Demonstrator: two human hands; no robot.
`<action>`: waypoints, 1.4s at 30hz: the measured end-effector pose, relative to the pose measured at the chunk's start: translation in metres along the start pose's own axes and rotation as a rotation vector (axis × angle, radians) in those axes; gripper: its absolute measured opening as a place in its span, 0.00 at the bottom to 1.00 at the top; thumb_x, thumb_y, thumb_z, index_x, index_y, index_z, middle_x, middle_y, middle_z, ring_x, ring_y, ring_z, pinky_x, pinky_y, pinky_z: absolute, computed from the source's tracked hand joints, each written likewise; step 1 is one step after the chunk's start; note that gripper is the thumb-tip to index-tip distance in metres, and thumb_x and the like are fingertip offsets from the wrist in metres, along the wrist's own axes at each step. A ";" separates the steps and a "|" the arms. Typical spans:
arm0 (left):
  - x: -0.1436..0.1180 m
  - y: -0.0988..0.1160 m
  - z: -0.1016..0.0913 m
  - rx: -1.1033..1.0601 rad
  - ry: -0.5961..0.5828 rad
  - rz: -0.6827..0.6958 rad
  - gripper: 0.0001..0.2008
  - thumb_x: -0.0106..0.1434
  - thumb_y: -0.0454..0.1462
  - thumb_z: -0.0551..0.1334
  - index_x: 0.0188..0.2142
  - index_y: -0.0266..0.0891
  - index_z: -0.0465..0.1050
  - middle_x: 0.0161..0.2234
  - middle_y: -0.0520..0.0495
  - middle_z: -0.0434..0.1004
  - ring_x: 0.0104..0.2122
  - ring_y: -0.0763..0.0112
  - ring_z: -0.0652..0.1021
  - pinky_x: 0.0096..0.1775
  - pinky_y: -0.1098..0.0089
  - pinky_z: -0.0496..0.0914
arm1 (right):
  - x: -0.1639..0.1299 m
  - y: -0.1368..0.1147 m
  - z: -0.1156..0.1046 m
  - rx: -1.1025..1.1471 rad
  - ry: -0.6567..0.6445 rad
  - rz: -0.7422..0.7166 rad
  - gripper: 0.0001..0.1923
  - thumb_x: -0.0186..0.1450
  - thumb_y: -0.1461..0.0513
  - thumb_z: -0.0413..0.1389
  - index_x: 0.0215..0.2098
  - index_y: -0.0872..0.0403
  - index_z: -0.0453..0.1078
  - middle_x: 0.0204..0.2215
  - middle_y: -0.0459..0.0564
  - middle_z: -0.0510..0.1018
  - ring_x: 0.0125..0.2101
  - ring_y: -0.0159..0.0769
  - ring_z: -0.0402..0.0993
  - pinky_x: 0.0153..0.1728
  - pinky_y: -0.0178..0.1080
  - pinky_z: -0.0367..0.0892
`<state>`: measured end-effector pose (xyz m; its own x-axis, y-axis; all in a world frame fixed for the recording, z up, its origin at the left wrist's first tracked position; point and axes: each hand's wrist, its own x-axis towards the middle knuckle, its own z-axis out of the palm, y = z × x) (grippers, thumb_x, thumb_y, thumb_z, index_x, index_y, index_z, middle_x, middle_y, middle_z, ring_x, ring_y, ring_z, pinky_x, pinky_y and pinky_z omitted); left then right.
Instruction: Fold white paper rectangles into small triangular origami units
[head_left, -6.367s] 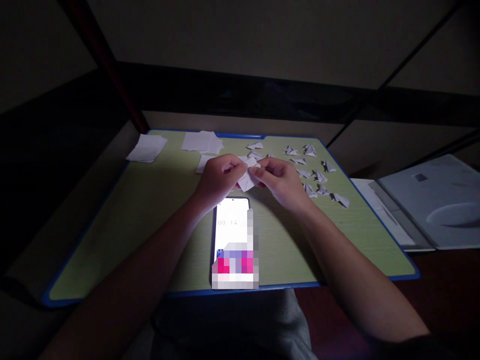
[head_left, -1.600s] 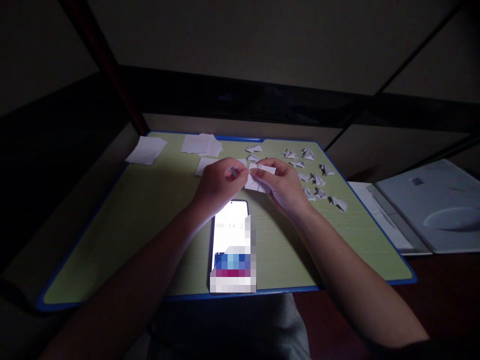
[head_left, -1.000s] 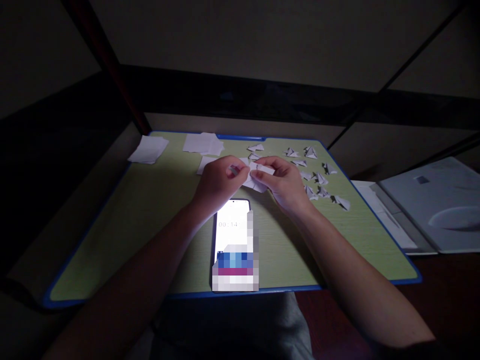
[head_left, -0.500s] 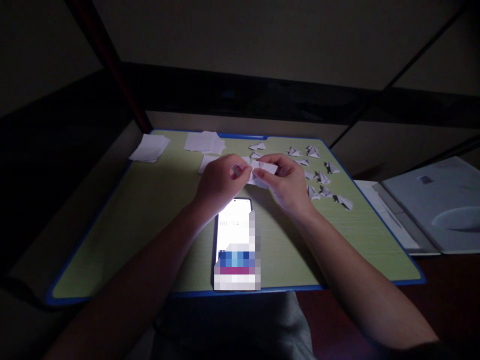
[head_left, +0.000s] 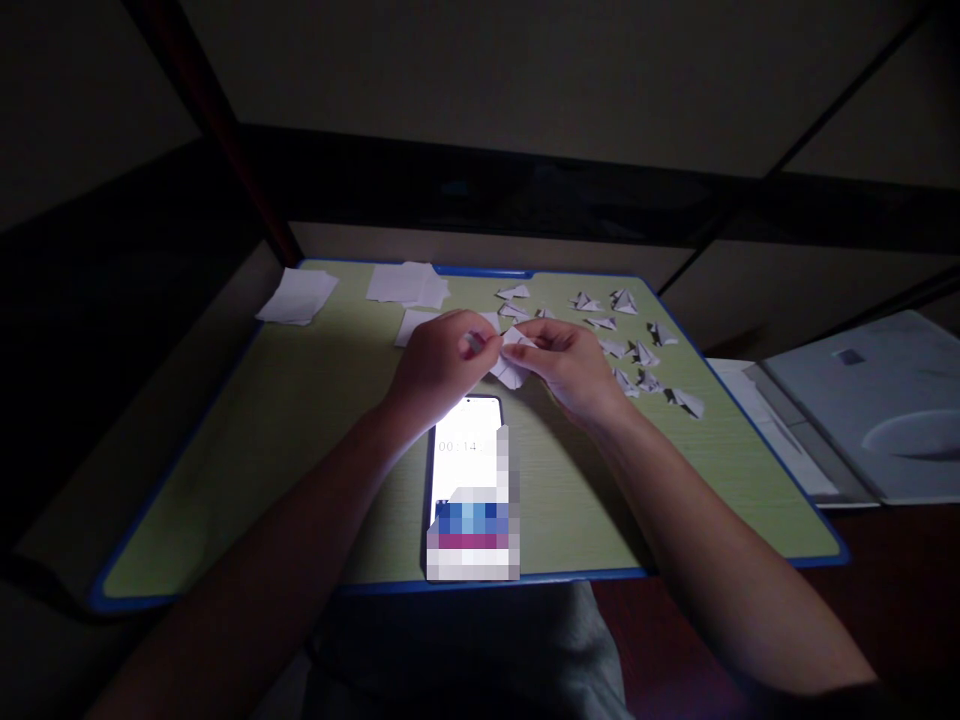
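Note:
Between my two hands, above the middle of the table, is a small piece of white paper [head_left: 511, 372], partly folded. My left hand [head_left: 448, 352] pinches its left side between thumb and fingers. On the other side my right hand [head_left: 564, 362] grips the same paper, its thumb lying across the front. Fingers cover much of the paper, so its full shape is hidden. Right behind my left hand lies another white sheet [head_left: 409, 326], partly covered by the hand. Several small folded paper shapes [head_left: 643, 353] are spread beyond and to the right of my right hand.
A lit phone [head_left: 466, 470] showing a timer lies at the table's near edge. White paper sheets [head_left: 298, 296] sit at the far left, with more sheets [head_left: 405, 284] at the back. The green table [head_left: 247, 480] has a blue rim. A pale box [head_left: 870, 410] stands right of it.
The paper's right part has swung down and in, now hanging lower below my fingers. My right hand has shifted slightly; my left hand stays nearly in place.

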<state>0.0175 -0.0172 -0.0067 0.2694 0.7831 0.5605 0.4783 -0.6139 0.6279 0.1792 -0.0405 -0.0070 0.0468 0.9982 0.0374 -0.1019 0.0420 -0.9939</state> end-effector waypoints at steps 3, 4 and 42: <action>0.000 -0.001 0.000 0.011 -0.011 0.018 0.03 0.58 0.33 0.62 0.28 0.39 0.73 0.27 0.51 0.77 0.28 0.71 0.74 0.31 0.69 0.65 | 0.000 0.000 -0.001 -0.059 -0.028 0.008 0.12 0.46 0.59 0.70 0.26 0.56 0.76 0.22 0.45 0.77 0.23 0.30 0.68 0.25 0.35 0.61; 0.000 -0.002 0.000 0.017 -0.015 0.029 0.03 0.58 0.33 0.62 0.27 0.39 0.73 0.27 0.50 0.77 0.28 0.71 0.74 0.31 0.69 0.65 | 0.000 0.000 -0.002 -0.086 -0.040 0.008 0.12 0.47 0.58 0.69 0.26 0.56 0.76 0.21 0.45 0.77 0.22 0.30 0.67 0.25 0.35 0.60; 0.003 0.012 -0.007 -0.323 -0.068 -0.221 0.07 0.59 0.37 0.62 0.36 0.37 0.75 0.35 0.45 0.81 0.31 0.71 0.80 0.28 0.74 0.72 | 0.002 0.002 0.000 -0.015 0.008 -0.063 0.15 0.49 0.54 0.69 0.28 0.56 0.78 0.21 0.46 0.78 0.22 0.29 0.69 0.24 0.34 0.61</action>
<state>0.0178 -0.0227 0.0062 0.2495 0.8979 0.3627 0.2467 -0.4211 0.8728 0.1788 -0.0386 -0.0093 0.0601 0.9933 0.0990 -0.0834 0.1038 -0.9911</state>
